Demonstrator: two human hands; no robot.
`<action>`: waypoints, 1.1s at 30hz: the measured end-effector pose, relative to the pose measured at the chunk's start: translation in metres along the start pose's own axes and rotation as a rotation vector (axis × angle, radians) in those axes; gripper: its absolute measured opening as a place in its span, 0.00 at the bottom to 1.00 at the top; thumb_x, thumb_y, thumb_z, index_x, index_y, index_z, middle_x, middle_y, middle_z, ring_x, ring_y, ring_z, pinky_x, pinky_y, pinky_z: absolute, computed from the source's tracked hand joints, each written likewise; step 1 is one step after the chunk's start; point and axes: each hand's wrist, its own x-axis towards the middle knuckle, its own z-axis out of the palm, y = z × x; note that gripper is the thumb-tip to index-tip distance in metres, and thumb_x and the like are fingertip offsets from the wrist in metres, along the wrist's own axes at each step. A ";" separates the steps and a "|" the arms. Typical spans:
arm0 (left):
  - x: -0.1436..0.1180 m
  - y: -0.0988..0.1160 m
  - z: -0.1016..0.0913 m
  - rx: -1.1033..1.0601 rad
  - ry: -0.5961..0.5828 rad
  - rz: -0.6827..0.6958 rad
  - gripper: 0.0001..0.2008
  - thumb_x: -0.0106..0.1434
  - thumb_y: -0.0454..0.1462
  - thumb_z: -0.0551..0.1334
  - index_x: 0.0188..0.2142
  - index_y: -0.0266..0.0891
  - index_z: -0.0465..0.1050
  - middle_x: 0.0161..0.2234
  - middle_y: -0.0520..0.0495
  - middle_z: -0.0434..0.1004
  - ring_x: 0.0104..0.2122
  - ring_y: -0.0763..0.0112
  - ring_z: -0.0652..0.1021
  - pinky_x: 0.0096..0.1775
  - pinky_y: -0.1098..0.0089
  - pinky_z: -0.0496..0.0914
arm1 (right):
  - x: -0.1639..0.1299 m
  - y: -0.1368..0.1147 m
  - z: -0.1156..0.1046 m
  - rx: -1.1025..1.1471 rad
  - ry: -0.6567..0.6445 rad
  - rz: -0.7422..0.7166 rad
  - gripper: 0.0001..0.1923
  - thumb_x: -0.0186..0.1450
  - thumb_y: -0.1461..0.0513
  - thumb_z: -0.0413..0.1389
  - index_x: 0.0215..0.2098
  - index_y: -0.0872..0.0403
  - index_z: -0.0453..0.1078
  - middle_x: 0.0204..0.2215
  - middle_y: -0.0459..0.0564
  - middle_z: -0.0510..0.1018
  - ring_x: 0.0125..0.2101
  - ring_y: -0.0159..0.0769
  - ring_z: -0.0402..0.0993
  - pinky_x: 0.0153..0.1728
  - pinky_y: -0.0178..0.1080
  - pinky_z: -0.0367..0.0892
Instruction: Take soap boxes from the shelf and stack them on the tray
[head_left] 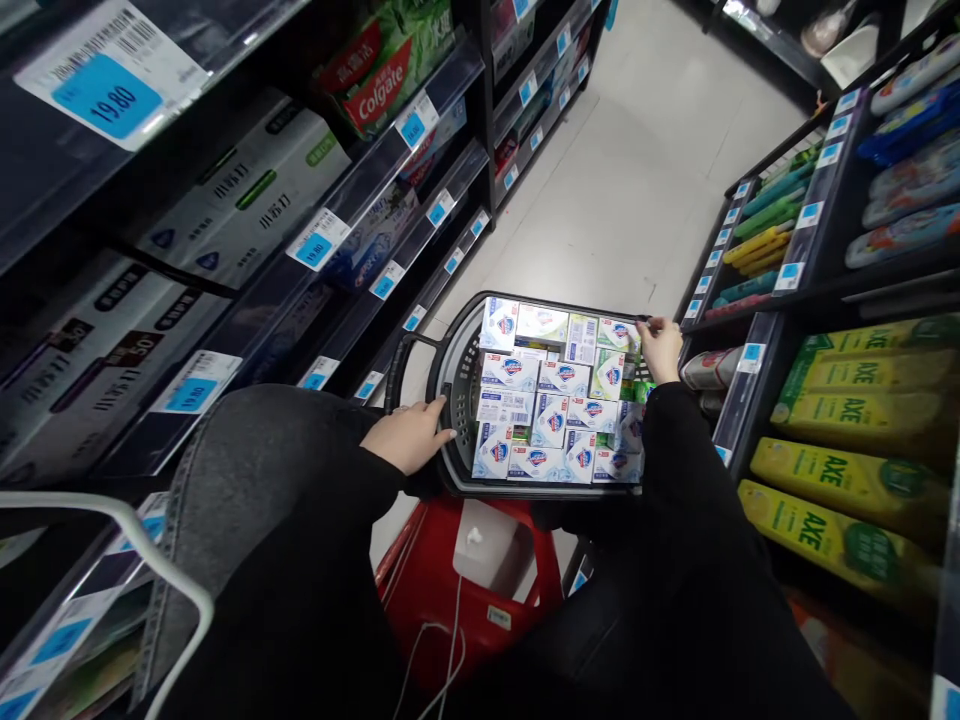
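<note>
A black and grey plastic basket [457, 345] is in front of my knees, filled with rows of small white soap boxes [551, 420] with blue and red shield logos. A few boxes in the far right part have green printing. My left hand [409, 435] grips the basket's left rim beside its black handle, thumb and forefinger over the edge. At the far right corner, my right hand [661, 348] has its fingers curled and pinched at the rim, close to the boxes. Whether those fingertips also touch a box is hidden.
Below the basket is a red plastic stool [480, 610] with white cords hanging over it. Shelves of toothpaste cartons [379, 85] line the left. On the right are yellow AXE bottles [840, 460] and coloured packs. The pale floor [600, 200] runs ahead between them.
</note>
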 end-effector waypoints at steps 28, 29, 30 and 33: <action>0.112 0.036 -0.048 -0.632 0.419 -0.015 0.27 0.69 0.38 0.51 0.65 0.30 0.58 0.60 0.37 0.67 0.60 0.61 0.69 0.59 0.69 0.61 | -0.069 -0.011 0.001 -0.111 -0.108 0.128 0.17 0.62 0.51 0.54 0.35 0.56 0.74 0.36 0.59 0.79 0.40 0.47 0.75 0.47 0.46 0.66; 0.121 0.037 -0.050 -0.653 0.411 -0.007 0.27 0.69 0.38 0.52 0.66 0.31 0.57 0.61 0.38 0.67 0.60 0.61 0.69 0.59 0.69 0.61 | -0.063 -0.009 -0.001 -0.121 -0.030 0.128 0.19 0.63 0.51 0.52 0.36 0.58 0.74 0.37 0.62 0.78 0.41 0.48 0.74 0.48 0.47 0.65; 0.129 0.037 -0.049 -0.677 0.406 0.005 0.28 0.68 0.37 0.53 0.66 0.32 0.57 0.61 0.38 0.67 0.60 0.61 0.69 0.59 0.69 0.61 | -0.057 -0.006 -0.003 -0.129 0.045 0.123 0.19 0.63 0.52 0.51 0.39 0.59 0.74 0.39 0.64 0.78 0.43 0.49 0.73 0.50 0.48 0.64; 0.141 0.033 -0.043 -0.747 0.403 0.090 0.32 0.65 0.35 0.58 0.67 0.36 0.55 0.60 0.42 0.69 0.58 0.62 0.71 0.58 0.69 0.63 | -0.037 0.000 -0.003 -0.103 0.077 0.120 0.22 0.60 0.56 0.54 0.46 0.64 0.73 0.43 0.66 0.77 0.47 0.51 0.71 0.52 0.49 0.62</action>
